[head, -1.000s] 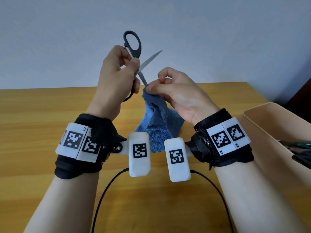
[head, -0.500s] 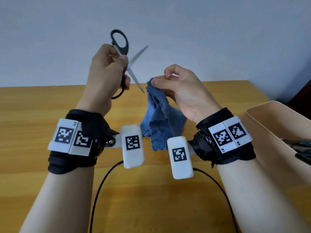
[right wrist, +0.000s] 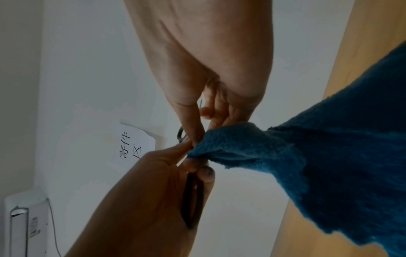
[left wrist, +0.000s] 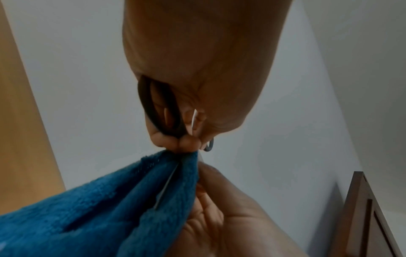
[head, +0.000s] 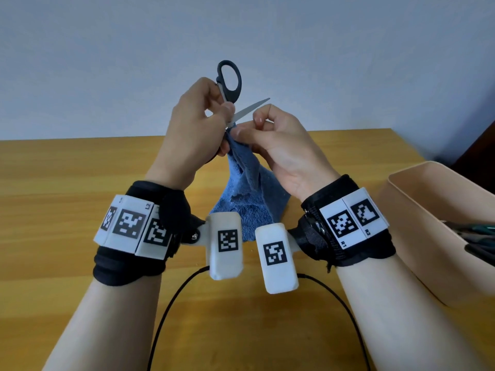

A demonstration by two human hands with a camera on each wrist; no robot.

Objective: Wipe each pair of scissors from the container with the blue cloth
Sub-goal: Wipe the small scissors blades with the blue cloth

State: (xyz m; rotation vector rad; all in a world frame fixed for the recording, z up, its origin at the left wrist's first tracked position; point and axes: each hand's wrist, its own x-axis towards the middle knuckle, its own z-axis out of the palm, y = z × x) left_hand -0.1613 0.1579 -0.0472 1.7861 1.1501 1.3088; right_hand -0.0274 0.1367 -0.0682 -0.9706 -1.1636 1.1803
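Wall sign [right wrist: 131, 146] r-wrist only, head: container [head: 417, 223] w/ scissors [head: 230, 87]

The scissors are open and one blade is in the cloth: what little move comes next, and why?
Probably slide the right hand and its pinched blue cloth down that blade toward the tip: the left hand holds the scissors open, and the cloth sits near the pivot.

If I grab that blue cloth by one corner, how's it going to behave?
Probably floppy: pinched at the top by the right hand, the cloth hangs in loose folds. Likely light, since fingertips alone lift it. Its fuzzy pile suggests it grips rather than slips.
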